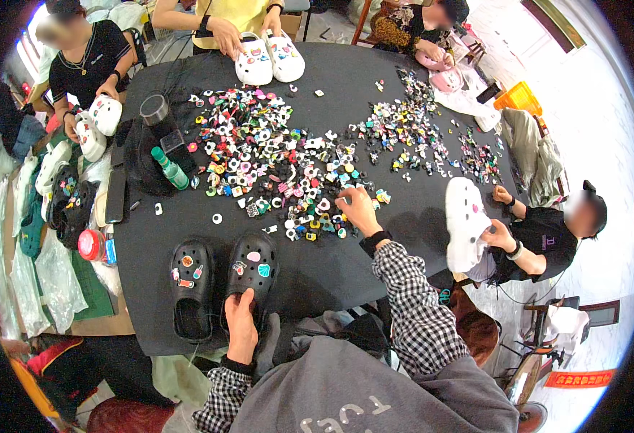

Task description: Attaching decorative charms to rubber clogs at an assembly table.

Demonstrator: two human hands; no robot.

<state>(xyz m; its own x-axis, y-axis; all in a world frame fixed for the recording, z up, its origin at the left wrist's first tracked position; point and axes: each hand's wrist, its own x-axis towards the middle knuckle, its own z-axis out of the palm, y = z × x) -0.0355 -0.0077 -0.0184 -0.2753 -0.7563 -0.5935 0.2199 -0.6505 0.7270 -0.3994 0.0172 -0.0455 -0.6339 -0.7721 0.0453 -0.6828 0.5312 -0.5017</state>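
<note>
Head view: left hand (pixel 242 321) grips black clog (pixel 252 278) with colourful charms (pixel 264 270); whether right hand (pixel 361 211) pinches is unclear.

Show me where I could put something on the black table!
There's bare table between the held black clog and the checked right sleeve, and between the white clogs opposite and the middle charm pile. Crowded: the big charm pile by the right hand.

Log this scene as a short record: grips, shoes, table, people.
Left grip: holding the heel end of a charm-decorated black clog
Right grip: at the near edge of the loose charms; whether it holds one is unclear
Second black clog: left of the first, also decorated
Table: dark surface, green bottle left of the charms
Other people: four; three with white clogs, one with pink clogs
</note>
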